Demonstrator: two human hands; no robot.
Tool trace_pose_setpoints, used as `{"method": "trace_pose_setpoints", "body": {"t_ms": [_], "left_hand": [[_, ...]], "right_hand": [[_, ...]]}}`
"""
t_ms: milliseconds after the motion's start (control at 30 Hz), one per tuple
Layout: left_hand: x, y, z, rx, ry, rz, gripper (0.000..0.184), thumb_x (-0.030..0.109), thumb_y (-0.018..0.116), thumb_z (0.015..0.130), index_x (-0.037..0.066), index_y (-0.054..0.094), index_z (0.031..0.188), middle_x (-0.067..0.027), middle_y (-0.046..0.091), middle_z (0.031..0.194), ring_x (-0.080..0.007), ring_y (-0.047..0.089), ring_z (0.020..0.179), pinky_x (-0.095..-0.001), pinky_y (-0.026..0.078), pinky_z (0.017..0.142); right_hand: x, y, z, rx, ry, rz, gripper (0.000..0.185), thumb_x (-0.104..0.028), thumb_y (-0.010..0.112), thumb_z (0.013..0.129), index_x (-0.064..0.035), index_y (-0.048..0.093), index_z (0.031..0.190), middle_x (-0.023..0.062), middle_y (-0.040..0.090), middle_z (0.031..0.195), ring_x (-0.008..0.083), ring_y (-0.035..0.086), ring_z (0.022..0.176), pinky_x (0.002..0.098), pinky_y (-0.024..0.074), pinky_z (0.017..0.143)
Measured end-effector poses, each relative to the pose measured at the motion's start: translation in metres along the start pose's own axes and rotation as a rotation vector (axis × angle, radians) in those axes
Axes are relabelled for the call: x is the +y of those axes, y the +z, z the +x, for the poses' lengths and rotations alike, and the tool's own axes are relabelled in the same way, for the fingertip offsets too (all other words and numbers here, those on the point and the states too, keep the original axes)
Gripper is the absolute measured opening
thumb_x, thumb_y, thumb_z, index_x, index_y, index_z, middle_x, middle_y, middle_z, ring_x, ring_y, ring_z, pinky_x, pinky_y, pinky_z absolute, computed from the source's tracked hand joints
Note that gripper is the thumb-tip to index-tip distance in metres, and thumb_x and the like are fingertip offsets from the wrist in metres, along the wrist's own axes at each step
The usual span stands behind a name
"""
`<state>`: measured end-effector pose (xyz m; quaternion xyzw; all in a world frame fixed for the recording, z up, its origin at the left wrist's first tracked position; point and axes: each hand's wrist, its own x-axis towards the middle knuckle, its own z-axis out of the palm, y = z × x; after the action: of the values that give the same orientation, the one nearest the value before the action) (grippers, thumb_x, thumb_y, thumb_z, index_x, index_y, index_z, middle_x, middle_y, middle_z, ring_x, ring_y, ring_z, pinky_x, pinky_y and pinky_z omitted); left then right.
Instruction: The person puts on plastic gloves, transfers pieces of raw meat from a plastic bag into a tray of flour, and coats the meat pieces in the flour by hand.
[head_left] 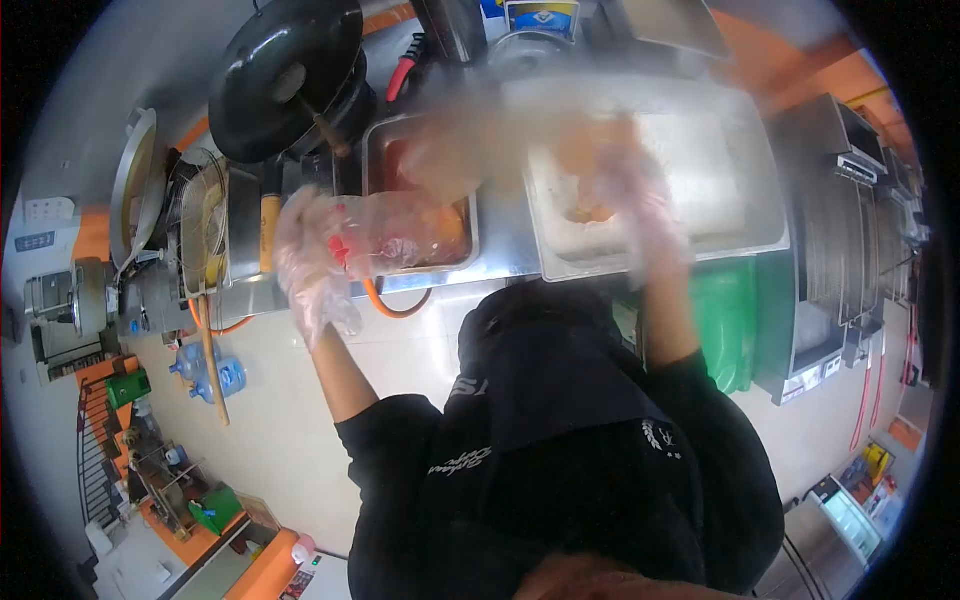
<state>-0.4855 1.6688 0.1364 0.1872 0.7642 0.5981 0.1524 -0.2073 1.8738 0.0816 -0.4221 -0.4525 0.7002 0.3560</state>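
My left hand (308,250), in a clear plastic glove, is at the left side of a steel pan (472,235) with reddish contents. Its fingers are closed on the near end of a clear plastic bag or bottle (385,230) with a red mark, which lies across the pan; its exact kind is unclear. My right hand (642,195), also gloved, is over a white rectangular tray (715,150). A small orange-brown piece (592,212) shows beneath its fingers. A hazy smear covers those fingers and part of both containers, so their grip is hidden.
Black woks (270,100) and a red-handled tool (402,70) stand beyond the pan. On the left are strainers (208,215) and a wooden stick (212,360). A green bin (725,320) is under the tray, beside steel equipment (840,250). An orange hose (400,312) hangs at the counter edge.
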Motion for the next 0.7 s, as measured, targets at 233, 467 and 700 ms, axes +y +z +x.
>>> {"method": "trace_pose_setpoints", "body": {"t_ms": [233, 467, 700], "left_hand": [[-0.189, -0.100, 0.077, -0.618, -0.098, 0.630, 0.025, 0.021, 0.060, 0.088, 0.002, 0.062, 0.104, -0.0012, 0.062, 0.088, -0.0139, 0.061, 0.077, -0.0287, 0.049, 0.069], [-0.209, -0.021, 0.100, -0.964, 0.287, 1.061, 0.025, 0.021, 0.060, 0.088, 0.002, 0.062, 0.104, -0.0020, 0.063, 0.088, -0.0141, 0.061, 0.077, -0.0284, 0.049, 0.069], [-0.212, 0.062, 0.083, -1.002, 0.654, 1.102, 0.026, 0.021, 0.059, 0.088, 0.001, 0.062, 0.104, -0.0029, 0.063, 0.089, -0.0142, 0.061, 0.077, -0.0281, 0.049, 0.070]], "right_hand": [[0.021, -0.133, 0.028, 0.298, -0.054, -0.528, 0.051, -0.040, 0.065, 0.084, 0.0009, 0.056, 0.114, 0.0029, 0.061, 0.080, 0.0093, 0.053, 0.066, 0.0225, 0.0437, 0.060], [0.040, -0.123, 0.031, 0.308, -0.132, -0.721, 0.049, -0.029, 0.065, 0.083, 0.0000, 0.050, 0.120, 0.0063, 0.063, 0.080, 0.0119, 0.056, 0.065, 0.0262, 0.0477, 0.060], [0.044, -0.013, 0.001, -0.152, -0.338, -0.634, 0.036, -0.028, 0.057, 0.089, -0.0043, 0.054, 0.116, 0.0147, 0.065, 0.094, 0.0187, 0.063, 0.079, 0.0314, 0.0507, 0.070]]}}
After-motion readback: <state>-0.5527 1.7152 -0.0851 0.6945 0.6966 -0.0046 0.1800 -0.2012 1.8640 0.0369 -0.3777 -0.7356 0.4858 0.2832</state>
